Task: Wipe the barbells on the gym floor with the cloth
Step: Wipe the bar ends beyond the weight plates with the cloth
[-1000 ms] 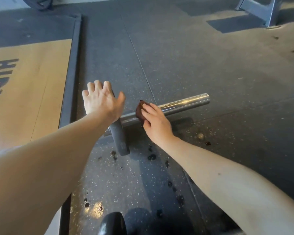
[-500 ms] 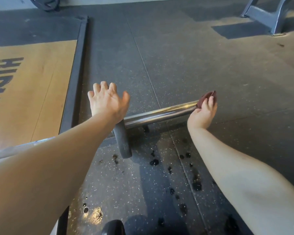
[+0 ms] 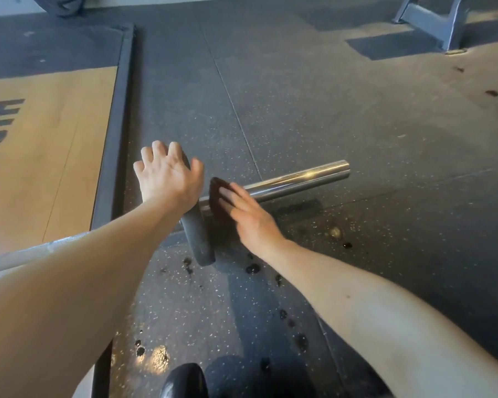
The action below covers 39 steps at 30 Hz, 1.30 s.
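A barbell lies on the dark rubber floor, its chrome sleeve [image 3: 299, 179] pointing right and a thin dark plate [image 3: 199, 239] standing on edge at the sleeve's inner end. My left hand [image 3: 167, 176] rests on top of that plate, fingers curled over its rim. My right hand [image 3: 247, 216], motion-blurred, presses a dark red cloth [image 3: 217, 196] against the sleeve right beside the plate. The bar's shaft [image 3: 18, 257] runs off to the left behind my left forearm.
A wooden lifting platform [image 3: 46, 156] with a dark frame lies on the left. Wet dark spots [image 3: 253, 268] dot the floor in front of the plate. A grey rack foot [image 3: 431, 21] stands at the far right, a black rounded object [image 3: 184, 380] at the bottom edge.
My right hand slid the cloth out to the sleeve's tip half a second ago and has come back along the sleeve to the plate. The left hand stayed on the plate.
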{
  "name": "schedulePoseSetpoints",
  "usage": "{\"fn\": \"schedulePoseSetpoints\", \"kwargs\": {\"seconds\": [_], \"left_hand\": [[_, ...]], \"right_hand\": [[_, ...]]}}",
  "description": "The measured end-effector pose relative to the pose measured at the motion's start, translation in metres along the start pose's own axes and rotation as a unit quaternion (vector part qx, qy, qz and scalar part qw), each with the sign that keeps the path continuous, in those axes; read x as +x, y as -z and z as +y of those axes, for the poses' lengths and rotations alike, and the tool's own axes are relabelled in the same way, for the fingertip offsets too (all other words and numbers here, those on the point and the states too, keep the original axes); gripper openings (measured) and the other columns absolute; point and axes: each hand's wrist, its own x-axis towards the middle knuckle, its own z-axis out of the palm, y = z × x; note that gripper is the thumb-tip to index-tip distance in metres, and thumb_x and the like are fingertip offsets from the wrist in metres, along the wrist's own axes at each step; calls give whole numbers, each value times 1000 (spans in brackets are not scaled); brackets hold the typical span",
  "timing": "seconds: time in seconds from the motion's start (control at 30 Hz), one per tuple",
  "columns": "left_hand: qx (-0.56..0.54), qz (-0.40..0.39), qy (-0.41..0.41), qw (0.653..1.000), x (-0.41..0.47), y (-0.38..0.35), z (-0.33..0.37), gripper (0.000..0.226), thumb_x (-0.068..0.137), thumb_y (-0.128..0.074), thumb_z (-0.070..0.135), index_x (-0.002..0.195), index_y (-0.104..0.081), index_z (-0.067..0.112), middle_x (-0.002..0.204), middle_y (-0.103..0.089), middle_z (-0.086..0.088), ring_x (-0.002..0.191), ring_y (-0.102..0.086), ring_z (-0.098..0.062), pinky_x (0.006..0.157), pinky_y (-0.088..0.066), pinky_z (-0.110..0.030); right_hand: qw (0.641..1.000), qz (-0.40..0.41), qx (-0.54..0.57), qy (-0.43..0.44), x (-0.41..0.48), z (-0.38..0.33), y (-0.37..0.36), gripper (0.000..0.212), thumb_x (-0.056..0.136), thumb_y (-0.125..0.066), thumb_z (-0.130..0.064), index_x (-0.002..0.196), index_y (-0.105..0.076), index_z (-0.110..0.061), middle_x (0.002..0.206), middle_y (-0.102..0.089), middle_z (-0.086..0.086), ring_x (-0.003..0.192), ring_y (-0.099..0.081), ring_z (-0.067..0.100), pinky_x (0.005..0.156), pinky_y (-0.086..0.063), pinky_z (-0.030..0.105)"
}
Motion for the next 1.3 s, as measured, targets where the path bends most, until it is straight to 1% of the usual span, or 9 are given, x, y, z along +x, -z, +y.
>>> {"fn": "schedulePoseSetpoints", "kwargs": {"seconds": [0.1,0.27,0.4,0.63,0.8,0.93,1.03,1.17,1.3], "left_hand": [[-10,6,-4,1000,-8,0,-2,37,96,-33,43,108,-51,13,121,-47,-14,114,-39,-35,101,-33,-52],[-42,23,-14,999,-25,-1,-1,28,96,-39,34,108,-49,11,128,-45,-14,119,-36,-36,103,-30,-52],[-97,43,-52,993,-52,-4,-1,33,94,-47,28,118,-48,6,142,-45,-13,131,-35,-36,110,-28,-53],[-82,30,-102,991,-116,1,-8,48,96,-51,34,132,-45,3,156,-36,-15,142,-30,-37,116,-29,-54],[5,-33,-149,988,-164,14,-23,69,96,-47,51,140,-41,-2,160,-28,-22,147,-26,-41,116,-31,-59],[65,-28,-215,974,-183,31,-27,61,94,-48,56,116,-58,-1,138,-50,-25,127,-45,-44,106,-38,-58],[34,2,-179,983,-168,43,-20,47,98,-44,53,105,-52,8,114,-51,-14,108,-48,-37,98,-38,-53],[-44,-40,-121,991,-149,28,-21,56,101,-48,50,139,-38,10,153,-34,-13,141,-31,-36,118,-27,-56],[-51,-36,-117,991,-160,21,-20,62,103,-44,49,148,-34,7,158,-32,-15,146,-26,-36,121,-23,-56]], "right_hand": [[998,31,-16,-57,-20,41,33,66,91,-63,10,149,-49,-17,164,-33,-3,156,-18,18,122,-31,51],[966,96,-29,-240,-47,98,98,62,95,-58,8,151,-47,-17,162,-36,-6,155,-20,14,124,-27,50],[930,158,-36,-330,-45,69,81,62,93,-54,12,151,-48,-10,163,-36,-3,156,-16,17,123,-30,46],[989,22,-25,-146,-37,-71,11,72,91,-63,-2,157,-37,-16,167,-25,-8,158,-8,18,122,-15,35],[995,-47,-6,-85,-60,-66,28,63,91,-65,-5,151,-48,-14,163,-35,-5,156,-18,16,121,-23,32],[986,-16,1,-168,-94,-30,71,59,90,-59,1,147,-55,-13,159,-42,-5,153,-24,13,121,-25,33],[966,22,-24,-256,-120,6,112,60,91,-59,2,148,-53,-15,159,-42,-6,152,-25,11,120,-24,31],[918,46,-68,-387,-127,41,150,55,94,-62,-4,148,-54,-15,158,-44,-6,153,-26,15,124,-27,40],[914,12,-109,-391,-96,-1,135,33,94,-62,-13,125,-69,-18,139,-59,-4,141,-42,24,109,-47,45]]}}
